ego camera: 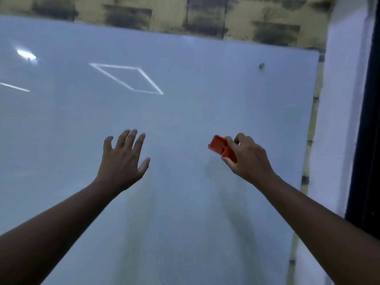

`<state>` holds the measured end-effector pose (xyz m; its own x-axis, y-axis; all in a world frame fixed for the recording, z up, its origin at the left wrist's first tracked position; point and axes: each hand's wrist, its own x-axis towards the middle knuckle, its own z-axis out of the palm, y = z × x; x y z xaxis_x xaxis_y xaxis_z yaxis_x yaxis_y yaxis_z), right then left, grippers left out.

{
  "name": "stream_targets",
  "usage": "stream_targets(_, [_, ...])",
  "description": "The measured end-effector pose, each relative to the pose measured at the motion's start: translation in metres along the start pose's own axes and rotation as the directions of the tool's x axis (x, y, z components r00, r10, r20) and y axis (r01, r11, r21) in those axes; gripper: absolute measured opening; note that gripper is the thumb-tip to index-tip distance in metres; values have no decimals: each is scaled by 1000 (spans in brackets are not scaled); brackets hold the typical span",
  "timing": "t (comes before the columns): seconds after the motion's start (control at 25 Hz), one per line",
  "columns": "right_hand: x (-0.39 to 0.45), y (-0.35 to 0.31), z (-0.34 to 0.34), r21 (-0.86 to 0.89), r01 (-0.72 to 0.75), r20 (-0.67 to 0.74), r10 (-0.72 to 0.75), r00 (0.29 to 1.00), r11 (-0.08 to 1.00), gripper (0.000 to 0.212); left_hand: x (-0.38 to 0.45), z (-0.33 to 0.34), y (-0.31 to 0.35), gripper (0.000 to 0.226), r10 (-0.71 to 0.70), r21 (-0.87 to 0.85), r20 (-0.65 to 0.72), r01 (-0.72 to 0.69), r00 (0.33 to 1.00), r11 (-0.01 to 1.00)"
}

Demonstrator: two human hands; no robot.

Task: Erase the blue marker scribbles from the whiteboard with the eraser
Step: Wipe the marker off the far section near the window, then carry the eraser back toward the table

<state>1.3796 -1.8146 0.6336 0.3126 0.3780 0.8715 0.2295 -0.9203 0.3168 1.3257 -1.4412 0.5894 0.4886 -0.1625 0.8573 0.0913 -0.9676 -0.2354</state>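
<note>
A large whiteboard (185, 103) fills most of the view. No blue scribbles show on it; I see only pale light reflections and faint grey smudges. My right hand (246, 159) grips an orange-red eraser (219, 147) against the board, right of centre. My left hand (123, 161) is raised in front of the board, left of centre, fingers spread and straight, holding nothing. Whether its palm touches the board I cannot tell.
A small metal stud (261, 65) sits near the board's upper right corner. A yellow and dark patterned wall (185, 15) runs above the board. A white wall (341, 120) and a dark vertical frame (368, 140) stand to the right.
</note>
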Motion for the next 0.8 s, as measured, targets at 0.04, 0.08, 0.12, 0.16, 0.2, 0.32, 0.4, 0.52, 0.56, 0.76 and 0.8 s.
stream_targets(0.04, [-12,-11,-4,37,-6,18,6,1000,999,64,-22,-7,2,80,-10,4,13,10,1000,1000])
stream_targets(0.08, [-23,-25,-8,84,-6,51,1,999,996,64,-46,-15,3,81,-21,11,37,21,999,1000])
stream_targets(0.12, [-33,-41,-13,139,1,94,-14,995,990,63,-70,-24,0,82,-31,27,64,30,997,999])
stream_targets(0.16, [-41,-56,-18,190,6,137,-32,990,982,62,-92,-32,-7,83,-41,37,96,37,995,999])
stream_targets(0.2, [-49,-72,-22,244,-3,173,-41,984,970,60,-116,-39,-17,83,-64,48,135,58,989,997])
stream_targets(0.32, [-69,-116,-37,349,-30,194,-41,980,937,60,-190,-58,-62,81,-181,111,226,159,957,981])
stream_targets(0.4, [-79,-148,-50,393,-22,228,-74,971,919,60,-233,-69,-94,80,-266,144,292,233,919,962])
stream_targets(0.52, [-80,-203,-64,432,44,260,-171,950,901,60,-276,-80,-123,87,-361,187,359,312,861,931])
stream_targets(0.56, [-75,-223,-69,442,56,253,-184,950,895,61,-286,-84,-132,87,-368,197,363,315,856,928])
stream_targets(0.76, [-38,-370,-94,538,70,174,-192,966,840,69,-346,-126,-247,84,-429,268,322,353,844,896])
stream_targets(0.8, [-29,-411,-99,561,65,167,-190,967,825,73,-364,-139,-283,83,-487,280,304,412,819,867])
